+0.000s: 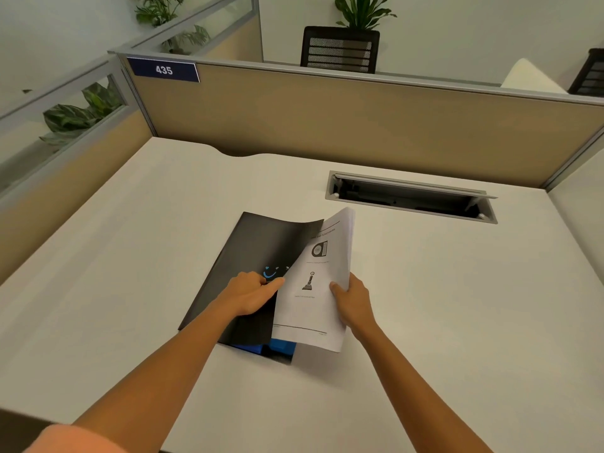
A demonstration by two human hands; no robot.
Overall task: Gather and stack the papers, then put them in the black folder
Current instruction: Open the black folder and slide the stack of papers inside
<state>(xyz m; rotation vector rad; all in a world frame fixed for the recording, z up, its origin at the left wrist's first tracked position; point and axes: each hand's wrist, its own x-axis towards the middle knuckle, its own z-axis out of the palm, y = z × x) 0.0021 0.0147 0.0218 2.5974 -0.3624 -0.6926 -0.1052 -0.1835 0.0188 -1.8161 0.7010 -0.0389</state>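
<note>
A black folder (248,256) with a blue logo lies in the middle of the white desk (130,256), its front cover lifted along the right edge. My left hand (251,294) pinches that cover's edge near the logo. A stack of white printed papers (313,282) sits partly under the raised cover, tilted up at its right side. My right hand (354,300) grips the stack's right edge, thumb on top. Blue inner pockets (277,347) of the folder show below the papers.
An open cable tray (411,197) is set into the desk at the back right. Tan cubicle partitions (327,119) close off the back and left sides. Black mesh chairs and plants stand beyond the partition.
</note>
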